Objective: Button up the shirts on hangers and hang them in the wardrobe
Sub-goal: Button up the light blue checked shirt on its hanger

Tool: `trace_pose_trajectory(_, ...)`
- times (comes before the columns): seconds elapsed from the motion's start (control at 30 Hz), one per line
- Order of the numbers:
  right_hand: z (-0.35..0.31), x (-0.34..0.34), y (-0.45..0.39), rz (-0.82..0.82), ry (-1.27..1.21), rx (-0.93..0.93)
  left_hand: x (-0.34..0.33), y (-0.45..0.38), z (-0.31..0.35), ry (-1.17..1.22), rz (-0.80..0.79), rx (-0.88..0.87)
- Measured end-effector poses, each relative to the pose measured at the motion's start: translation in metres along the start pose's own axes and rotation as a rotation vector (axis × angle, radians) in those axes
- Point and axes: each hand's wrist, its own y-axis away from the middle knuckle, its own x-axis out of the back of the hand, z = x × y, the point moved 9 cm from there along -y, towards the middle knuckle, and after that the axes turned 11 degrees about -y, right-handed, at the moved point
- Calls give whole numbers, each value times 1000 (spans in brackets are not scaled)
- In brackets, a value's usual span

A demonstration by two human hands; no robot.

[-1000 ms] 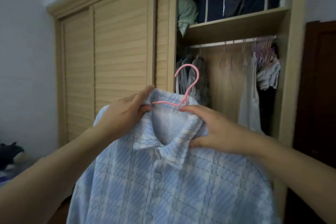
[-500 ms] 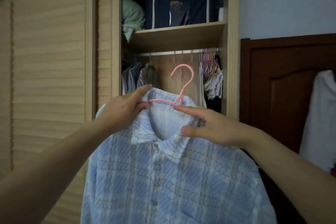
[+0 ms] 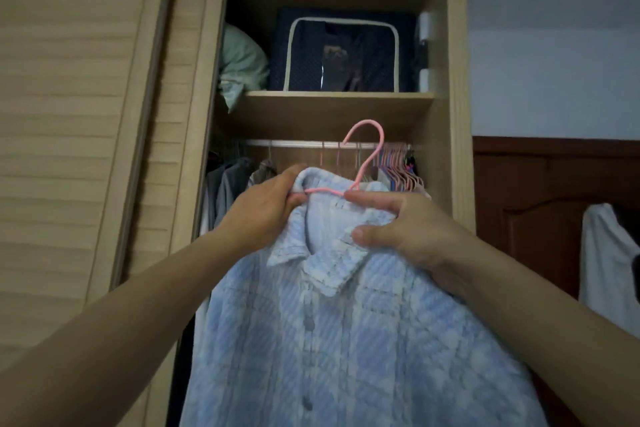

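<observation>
1. Blue plaid shirt (image 3: 346, 340) on a pink hanger (image 3: 363, 163), held up in front of the open wardrobe (image 3: 453, 114); front looks buttoned down the placket as far as the view shows, lower hem out of view

2. Left hand (image 3: 266, 215) clamped on the collar's left end, thumb and fingers pinching fabric and hanger wire together

3. Right hand (image 3: 412, 232) closed round the right side of the collar and shoulder, forefinger laid along the hanger wire just below the neck of the hook, thumb pressing the collar tip

4. Key relation: the rail (image 3: 298, 143) lies above and beyond both hands, running left to right; the hook's crown appears level with or just over the rail in this view, but how far in front of it cannot be told

5. Hook rises from between the hands, nearer the right one; its opening faces left. Hanger's long axis runs left to right, roughly parallel with the rail, shirt front facing the person

6. Judgement: hanger likely needs turning so the hook crosses the rail, then a lift forward and down onto it

7. Free stretch of rail sits between the grey garments (image 3: 225, 184) at left and the bunched empty hangers (image 3: 398, 166) at right

8. Risk, as a guess: hook snagging those empty hangers
</observation>
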Motion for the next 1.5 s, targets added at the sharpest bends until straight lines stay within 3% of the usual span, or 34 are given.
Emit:
trace_pose_trajectory(0.1,22,-21,-48,109,126,-55,-54,-17,-68,-2,-163,125)
trace_pose_trajectory(0.2,56,-40,-93,175,339,-159,-108,-17,-144,-228,-325,146)
trace_pose_trajectory(0.3,65,-45,-127,215,551,-207,-129,-24,-217,-387,-294,72)
trace_pose_trajectory(0.4,50,-43,-167,282,626,-211,-134,-45,-289,-360,-260,150)
trace_pose_trajectory(0.53,46,-74,-234,282,733,-183,-136,-68,-346,-458,-31,137)
trace_pose_trajectory(0.6,60,-93,-261,270,841,-199,-142,-68,-369,-455,10,170)
trace_pose_trajectory(0.77,82,-102,-318,292,924,-168,-164,-61,-388,-501,73,141)
trace_pose_trajectory(1.03,97,-80,-419,510,594,26,-152,-74,-395,-388,249,135)
trace_pose_trajectory(1.5,198,-73,-557,439,499,-33,-150,-71,-407,-404,327,119)
